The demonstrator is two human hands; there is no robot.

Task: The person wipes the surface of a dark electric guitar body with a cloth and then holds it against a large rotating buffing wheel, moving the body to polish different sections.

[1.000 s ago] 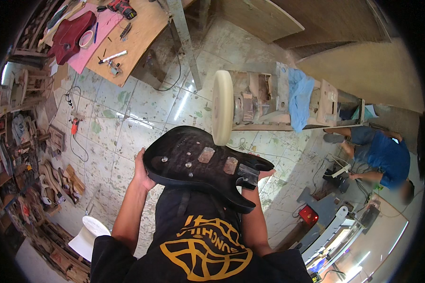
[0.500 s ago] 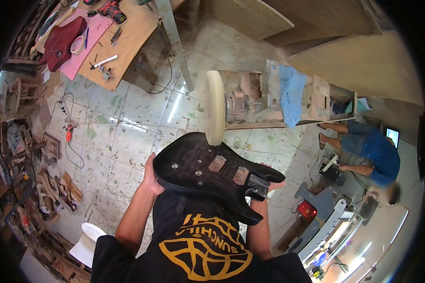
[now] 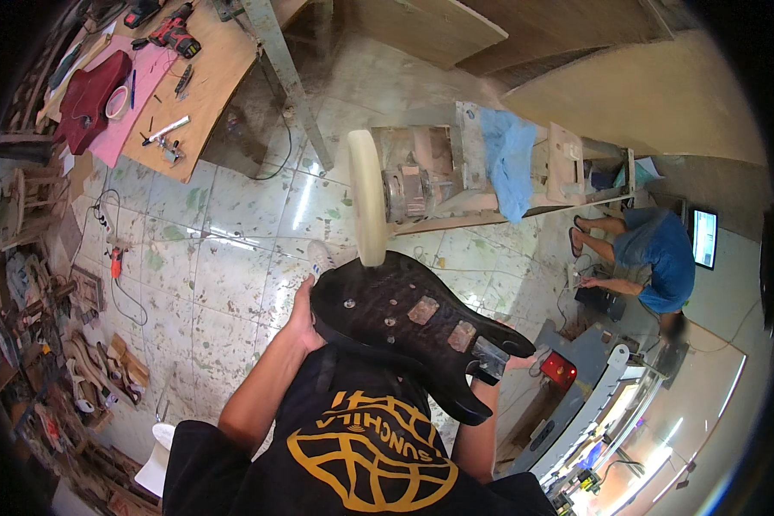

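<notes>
guitar body (image 3: 408, 331), black, held in front of the shirt (image 3: 370, 447) and low in the view, face up, wide end to the left, two horns to the right. face shows small round holes, two rectangular pockets of paler bare material and a slot at the neck end.

left hand (image 3: 304, 320): clamped on the edge of the wide end, palm against the rim. right hand (image 3: 522, 359): at the neck end, mostly hidden under the horns, some fingers showing past the upper one; body held between both hands, exact curl of the right fingers cannot be told.

pale wheel (image 3: 366, 198) upright at the left end of a machine (image 3: 469, 142); its lower rim overlaps the upper edge of the body in view. contact there: cannot tell. blue cloth (image 3: 507, 168) draped over the machine.

upper left: table (image 3: 219, 73) with a dark red guitar body (image 3: 95, 101) on pink sheet (image 3: 136, 120), roll of tape (image 3: 117, 102) just beside it, red and black drill (image 3: 176, 34) near the far side. orange tool (image 3: 116, 262) with cord on the tiled floor (image 3: 232, 284).

right side: another person (image 3: 669, 267) in a blue shirt, near a lit screen (image 3: 704, 239), well apart from the work.
</notes>
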